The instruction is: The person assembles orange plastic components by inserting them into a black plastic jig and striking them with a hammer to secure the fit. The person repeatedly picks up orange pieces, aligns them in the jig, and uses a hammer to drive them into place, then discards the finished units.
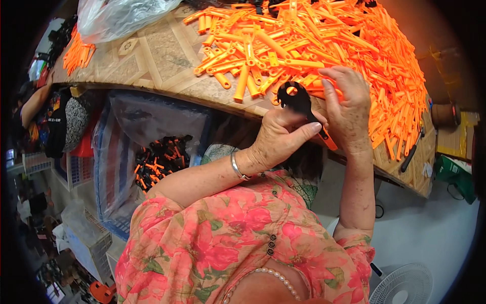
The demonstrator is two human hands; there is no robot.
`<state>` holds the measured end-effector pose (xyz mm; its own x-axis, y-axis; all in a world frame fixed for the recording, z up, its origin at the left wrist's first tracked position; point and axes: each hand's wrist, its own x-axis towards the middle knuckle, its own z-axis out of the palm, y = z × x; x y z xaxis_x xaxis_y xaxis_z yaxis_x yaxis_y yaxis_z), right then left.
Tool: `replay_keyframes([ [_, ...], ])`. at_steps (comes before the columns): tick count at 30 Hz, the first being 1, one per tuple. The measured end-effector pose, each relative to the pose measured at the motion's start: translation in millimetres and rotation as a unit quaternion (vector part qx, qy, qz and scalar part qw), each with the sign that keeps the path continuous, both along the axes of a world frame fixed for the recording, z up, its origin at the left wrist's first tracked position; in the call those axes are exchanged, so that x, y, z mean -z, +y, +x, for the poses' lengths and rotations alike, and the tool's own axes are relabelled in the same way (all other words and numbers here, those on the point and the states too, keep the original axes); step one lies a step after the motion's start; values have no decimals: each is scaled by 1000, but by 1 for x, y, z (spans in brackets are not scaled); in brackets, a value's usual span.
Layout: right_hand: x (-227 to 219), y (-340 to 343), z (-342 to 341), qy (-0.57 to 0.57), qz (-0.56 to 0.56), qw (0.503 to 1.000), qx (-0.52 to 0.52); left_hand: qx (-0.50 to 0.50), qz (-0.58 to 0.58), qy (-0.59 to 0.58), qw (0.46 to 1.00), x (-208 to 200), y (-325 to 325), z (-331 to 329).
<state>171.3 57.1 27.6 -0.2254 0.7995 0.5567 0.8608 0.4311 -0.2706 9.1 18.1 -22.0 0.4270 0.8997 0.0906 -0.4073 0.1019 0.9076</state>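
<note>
My left hand (286,133) is closed around a black tool (296,101). It has a flat rounded head with a round hole and notched edge, and an orange part shows at its lower end. Just right of it, my right hand (349,96) is raised at the near edge of a large heap of orange plastic pieces (314,40). Its thumb and forefinger are apart, with orange visible between and behind them; I see nothing plainly held there. The heap's pieces are long and narrow, many with holed ends.
The heap lies on a wood-patterned table (157,55). A clear plastic bag (119,20) and a smaller orange pile (78,53) are at far left. Below stands a plastic-lined blue crate (104,167) holding black-and-orange pieces (162,162). A white fan (405,286) is at lower right.
</note>
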Motion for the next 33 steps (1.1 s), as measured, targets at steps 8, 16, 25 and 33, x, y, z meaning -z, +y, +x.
replay_keyframes([
  [8,1,32,-24,-63,-33,996,-50,-28,35,-39,998,5,0,3],
  [16,-5,16,2,-26,-77,997,-1,6,26,-13,1000,4,1,-2],
  [25,12,-23,56,74,-43,993,85,6,11,-6,1000,5,1,-2],
  [33,12,-33,54,80,-50,977,193,-14,0,-38,999,3,-1,4],
])
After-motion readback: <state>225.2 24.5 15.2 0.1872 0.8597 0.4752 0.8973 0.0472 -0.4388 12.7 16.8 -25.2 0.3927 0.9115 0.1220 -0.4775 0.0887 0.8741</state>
